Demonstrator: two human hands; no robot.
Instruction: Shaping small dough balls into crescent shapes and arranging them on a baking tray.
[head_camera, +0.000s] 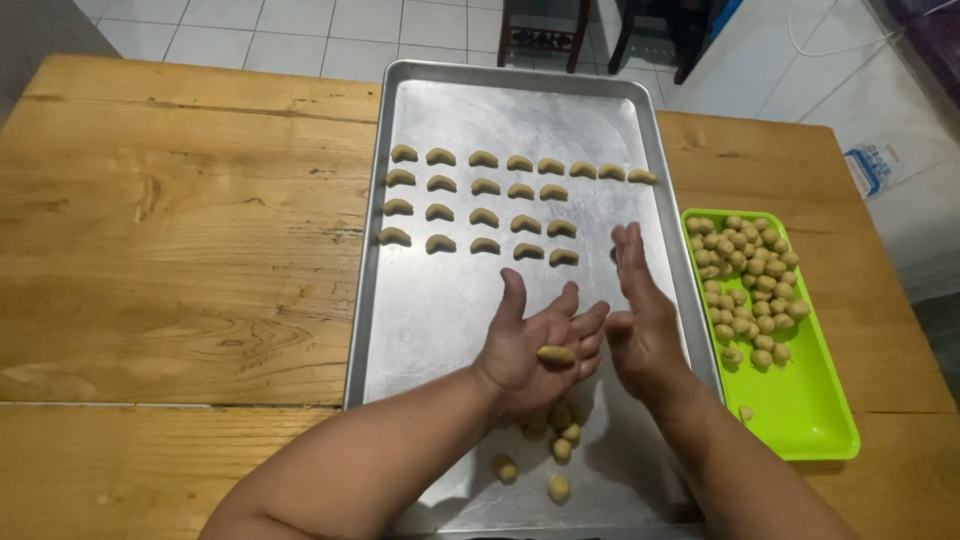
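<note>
Near us on the metal tray (420, 330), we see our left hand (535, 350) open flat with a dough piece (556, 355) on its palm, our right hand (640, 320) open and empty beside it, and rows of curved cookies (485, 200) farther back.

One package noted: a small flat rectangular plastic packet (868, 167), white with a blue border and printed panel, lying on the white tiled floor (800, 80) beyond the wooden table's (180, 250) far right corner. No signs or screens visible.

left hand (535, 350) palm up, right hand (640, 320) edgewise
</note>
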